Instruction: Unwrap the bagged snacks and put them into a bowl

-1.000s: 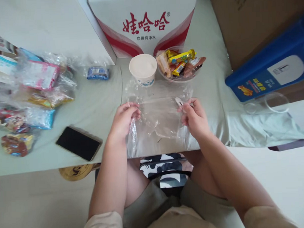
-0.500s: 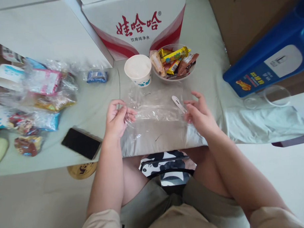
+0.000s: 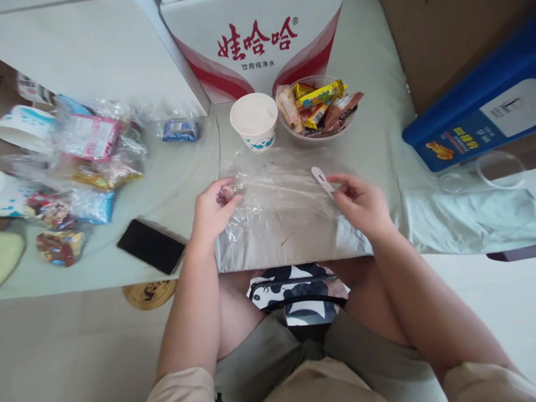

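A clear plastic bag [image 3: 276, 192] lies flat and wrinkled on the cloth between my two hands. My left hand [image 3: 213, 211] is closed on the bag's left edge, with film bunched under the curled fingers. At the bag's right side is a small white cutter knife [image 3: 320, 178] with a dark slot, lying at a slant. My right hand [image 3: 360, 205] has thumb and forefinger closed at the knife's lower end; its other fingers are curled and partly hidden. Just beyond the bag stands a white paper cup [image 3: 254, 122], beside a clear bowl [image 3: 322, 136] of wrapped snacks.
Left of my arm lies a black phone [image 3: 152, 246]. Further left are several packaged snacks [image 3: 87, 137] and tipped paper cups [image 3: 23, 127]. A white carton [image 3: 254, 49] stands behind the bowl. On the right are a blue container [image 3: 480, 111] and a clear empty tub [image 3: 500, 172].
My right hand's spread fingers have closed in at the white cutter knife's lower end. My left hand has curled further round the bag's edge. The whole view has shifted slightly.
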